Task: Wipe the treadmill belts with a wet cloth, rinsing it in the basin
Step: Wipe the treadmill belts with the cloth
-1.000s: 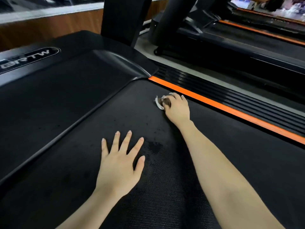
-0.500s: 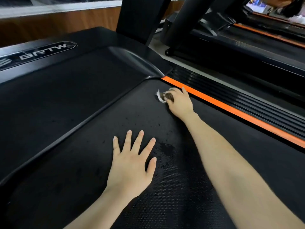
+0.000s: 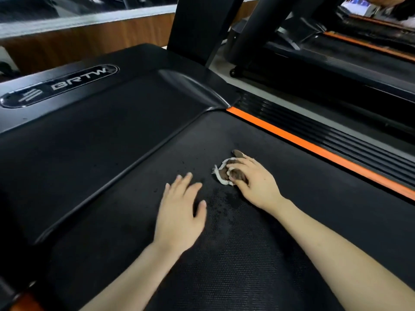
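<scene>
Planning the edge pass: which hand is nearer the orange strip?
Right. The right hand, gripping the cloth, is on the belt nearer the strip, not touching it; the left hand rests flat farther away.

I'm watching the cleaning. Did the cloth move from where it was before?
Yes. The cloth, under the right hand, slid away from the orange stripe, toward the left hand.

A gym: a black treadmill belt (image 3: 247, 265) with an orange side strip (image 3: 314, 149), and a second treadmill (image 3: 336, 70) alongside.
</scene>
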